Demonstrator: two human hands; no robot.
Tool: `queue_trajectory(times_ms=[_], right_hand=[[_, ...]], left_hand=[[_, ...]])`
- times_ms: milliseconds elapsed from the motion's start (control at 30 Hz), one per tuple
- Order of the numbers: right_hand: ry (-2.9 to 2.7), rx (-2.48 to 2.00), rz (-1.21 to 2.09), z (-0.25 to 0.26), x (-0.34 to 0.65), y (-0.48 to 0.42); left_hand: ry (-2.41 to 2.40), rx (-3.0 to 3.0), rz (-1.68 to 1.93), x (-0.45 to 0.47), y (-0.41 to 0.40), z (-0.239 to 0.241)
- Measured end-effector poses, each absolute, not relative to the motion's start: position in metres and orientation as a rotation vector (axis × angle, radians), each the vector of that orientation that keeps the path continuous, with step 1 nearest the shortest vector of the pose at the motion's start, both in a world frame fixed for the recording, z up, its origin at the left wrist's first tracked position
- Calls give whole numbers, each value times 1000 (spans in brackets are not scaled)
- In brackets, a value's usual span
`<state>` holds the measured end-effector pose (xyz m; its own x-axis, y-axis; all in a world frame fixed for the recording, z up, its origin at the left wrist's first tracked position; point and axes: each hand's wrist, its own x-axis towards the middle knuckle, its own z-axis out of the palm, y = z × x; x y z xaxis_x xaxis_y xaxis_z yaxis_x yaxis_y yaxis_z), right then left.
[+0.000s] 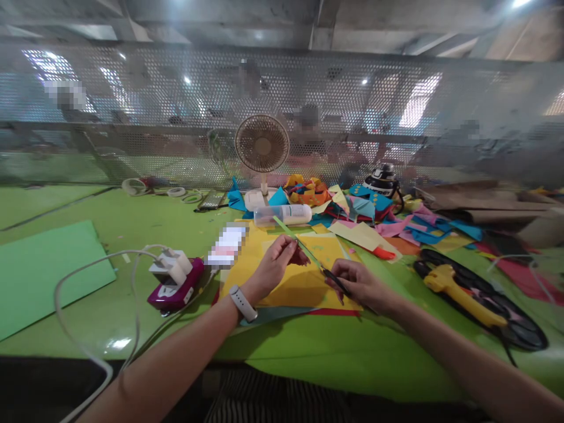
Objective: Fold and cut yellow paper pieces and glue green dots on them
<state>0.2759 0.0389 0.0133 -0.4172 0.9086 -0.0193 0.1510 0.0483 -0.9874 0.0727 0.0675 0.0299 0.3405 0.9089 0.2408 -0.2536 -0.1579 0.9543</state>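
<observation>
Green strip [285,228] is pinched by left-hand fingers [288,251], scissors [332,278] gripped by right-hand fingers [348,270] (forearms [189,343] angling inward).

Fan [263,147]: smooth plastic
Yellow sheets [291,288] before fan: matt paper
Power block [176,294] left of fan: glossy plastic
Screen [176,94] behind fan: perforated metal

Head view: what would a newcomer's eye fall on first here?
Probably the centre, where, over bright yellow paper sheets, the left hand pinches a narrow light-green paper strip and the right hand holds a black-handled tool, apparently scissors. Next, perhaps, the round beige fan behind them and the multicoloured paper scraps spread mostly to its right. The purple power block with white plugs, left of the hands, also stands out.
</observation>
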Motion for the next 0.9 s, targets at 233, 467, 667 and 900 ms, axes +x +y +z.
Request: queue_trajectory(times_ms=[233, 467, 667, 900], right_hand=[[-1664, -1161, 1423, 19, 275, 37], [-1677, -1194, 1415, 22, 274, 34], [-1651, -1117, 1418, 17, 273, 37], [-1636, -1116, 1419, 16, 275, 38]], left_hand=[[669, 1342, 1150, 72, 68, 29], [635, 1359, 1091, 73, 66, 27], [640, 1355, 1095, 73, 67, 26], [644, 1324, 1094, 71, 70, 25]])
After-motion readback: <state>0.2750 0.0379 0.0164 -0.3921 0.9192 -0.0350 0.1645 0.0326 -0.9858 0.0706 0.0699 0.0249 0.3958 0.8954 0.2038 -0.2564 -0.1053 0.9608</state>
